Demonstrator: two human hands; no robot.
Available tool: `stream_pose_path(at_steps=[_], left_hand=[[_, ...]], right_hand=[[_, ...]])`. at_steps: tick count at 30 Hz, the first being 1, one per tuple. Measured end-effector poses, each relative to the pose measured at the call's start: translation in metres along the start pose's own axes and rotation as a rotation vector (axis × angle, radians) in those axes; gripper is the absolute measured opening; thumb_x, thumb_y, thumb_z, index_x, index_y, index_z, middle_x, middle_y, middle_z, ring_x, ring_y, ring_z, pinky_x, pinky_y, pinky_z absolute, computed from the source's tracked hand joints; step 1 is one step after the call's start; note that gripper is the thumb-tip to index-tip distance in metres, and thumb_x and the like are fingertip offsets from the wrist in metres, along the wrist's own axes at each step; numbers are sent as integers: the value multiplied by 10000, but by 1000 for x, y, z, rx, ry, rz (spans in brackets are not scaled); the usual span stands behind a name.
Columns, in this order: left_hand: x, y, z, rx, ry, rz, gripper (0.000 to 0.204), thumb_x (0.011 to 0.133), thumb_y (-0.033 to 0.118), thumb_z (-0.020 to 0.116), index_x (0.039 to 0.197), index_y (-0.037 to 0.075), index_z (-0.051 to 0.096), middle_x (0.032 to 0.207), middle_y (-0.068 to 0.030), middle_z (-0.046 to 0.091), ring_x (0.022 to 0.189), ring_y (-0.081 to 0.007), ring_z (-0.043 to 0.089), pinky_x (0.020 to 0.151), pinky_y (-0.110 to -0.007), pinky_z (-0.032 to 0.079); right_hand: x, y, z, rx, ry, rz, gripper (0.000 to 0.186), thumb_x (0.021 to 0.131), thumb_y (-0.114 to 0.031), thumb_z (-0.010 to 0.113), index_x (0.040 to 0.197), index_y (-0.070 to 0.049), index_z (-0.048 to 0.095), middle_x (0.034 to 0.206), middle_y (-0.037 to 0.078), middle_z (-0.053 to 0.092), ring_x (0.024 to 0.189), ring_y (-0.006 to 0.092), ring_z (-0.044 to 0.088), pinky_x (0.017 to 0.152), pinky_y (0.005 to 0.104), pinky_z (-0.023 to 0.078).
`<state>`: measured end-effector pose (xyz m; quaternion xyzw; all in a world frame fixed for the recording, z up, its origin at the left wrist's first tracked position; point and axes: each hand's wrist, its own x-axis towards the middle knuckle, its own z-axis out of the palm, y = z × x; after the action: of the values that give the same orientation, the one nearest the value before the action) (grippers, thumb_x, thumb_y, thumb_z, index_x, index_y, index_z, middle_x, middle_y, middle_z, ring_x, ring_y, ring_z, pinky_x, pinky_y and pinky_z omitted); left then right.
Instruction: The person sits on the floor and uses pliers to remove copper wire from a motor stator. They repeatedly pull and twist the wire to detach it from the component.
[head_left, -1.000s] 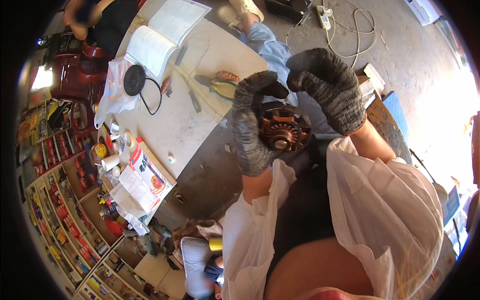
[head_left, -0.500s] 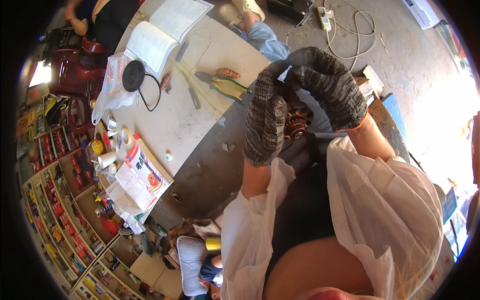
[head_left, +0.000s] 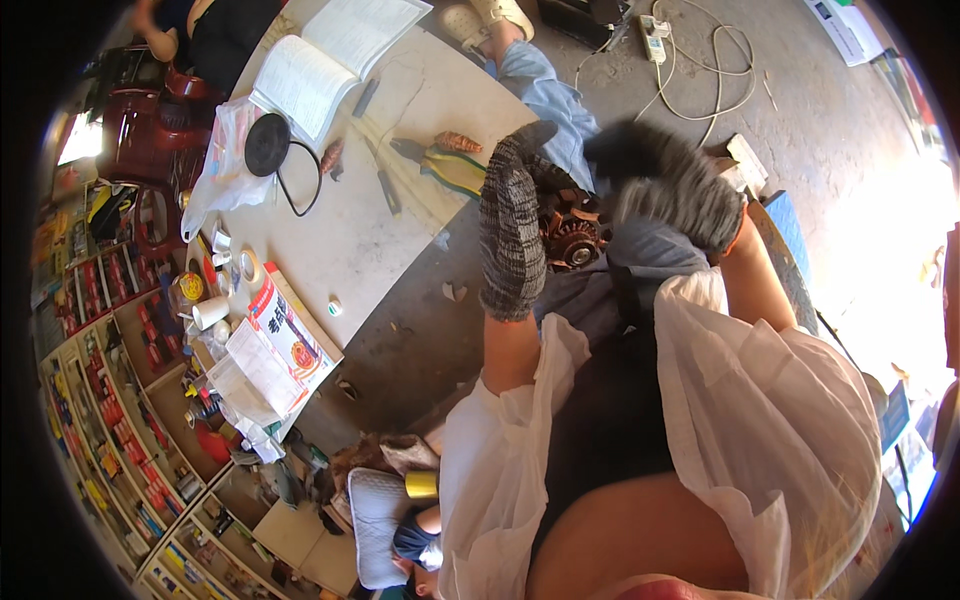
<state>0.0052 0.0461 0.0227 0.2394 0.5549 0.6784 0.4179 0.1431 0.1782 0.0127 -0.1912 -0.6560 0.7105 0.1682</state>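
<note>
Both my hands wear dark grey knitted gloves with orange cuffs. My left hand [head_left: 513, 235] is closed on the left side of a copper-wound motor rotor [head_left: 578, 246], held above my lap with its round, ridged end toward me. Part of the rotor is hidden behind the glove. To the right of it, my right hand [head_left: 672, 188] is apart from the rotor and smeared by motion, so its fingers cannot be made out. Pliers [head_left: 455, 172] with yellow-green handles lie on the table just left of my left hand.
The pale table [head_left: 370, 270] holds an open book [head_left: 305, 85], a black disc with a cord [head_left: 268, 145], a plastic bag, tape and papers. Cables and a power strip [head_left: 653, 40] lie on the floor. Other people sit nearby; stocked shelves stand at left.
My right hand has come away from the rotor and moved to the right. My left hand has shifted slightly left with the rotor, which shows more now.
</note>
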Motion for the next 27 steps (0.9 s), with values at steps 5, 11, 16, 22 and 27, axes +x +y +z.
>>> stream_pose_path(at_steps=[5,11,16,22,27], left_hand=[[3,-1,-6,402,80,294,472,952,380,292,1212,42,495,919,-84,589,822,-156,568,735,-268,468],[5,13,-13,208,297,365,493,920,397,394,1229,18,454,1163,-103,520,1003,-188,514,830,-318,445],[-4,8,-8,-8,187,335,645,814,209,653,1326,35,301,1225,-131,469,1110,-220,486,932,-343,408],[-8,2,11,-284,208,178,672,667,-30,734,1228,53,374,1136,-109,512,1041,-207,529,867,-321,484],[-10,0,9,-161,120,112,681,623,-54,758,1192,39,394,1107,-105,526,1014,-208,546,847,-323,502]], right_hand=[[-3,-16,14,-413,-270,-25,262,787,-77,661,1009,32,572,870,81,630,828,140,593,744,274,489],[-7,2,29,112,-80,51,225,818,-68,635,997,51,568,856,85,632,765,139,608,684,264,502],[-5,-6,34,321,148,59,231,813,-71,641,1004,43,579,842,77,633,770,132,608,712,257,496],[-1,-15,33,-231,133,-109,301,804,-104,657,1084,-17,589,982,85,619,900,165,573,809,306,463],[4,-36,31,-1,344,-205,347,801,-130,650,1131,-46,579,1000,49,617,906,125,552,828,256,430]])
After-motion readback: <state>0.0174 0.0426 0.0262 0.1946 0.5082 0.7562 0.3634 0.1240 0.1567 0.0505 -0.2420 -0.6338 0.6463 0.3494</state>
